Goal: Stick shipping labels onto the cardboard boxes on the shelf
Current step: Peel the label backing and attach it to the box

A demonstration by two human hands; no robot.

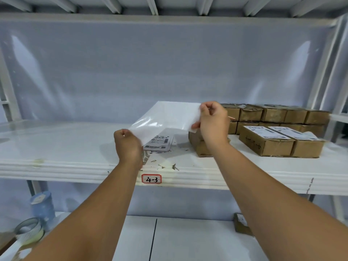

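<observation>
Both hands are on one glossy white sheet (165, 117), held up over the shelf (75, 166). The left hand (128, 142) pinches its corner at 7 o'clock, fingers curled tight. The right hand (211, 117) pinches the opposite corner at 2 o'clock, and looks like it's working the edge apart there, though I can't tell if the label is actually lifting off its backing.

My worry is the sheet itself. It's big and floppy, held by just two corners, so if the sticky side comes free it could easily fold onto itself or grab a finger. Right under it, at 6 o'clock, sits the label pile (160, 143). If the sheet sags, it sticks to that instead.

A bare box (197, 147) sits just below the right wrist, probably the next one to get labelled. It's so close that a forearm bump could knock it crooked, and then the label goes on skewed.

There are also scraps (175, 166) near the shelf edge that could get trapped under the adhesive.

Further out at 3 o'clock are two labelled boxes (278, 140), with the back rows (273, 113) of plain ones behind them.
</observation>
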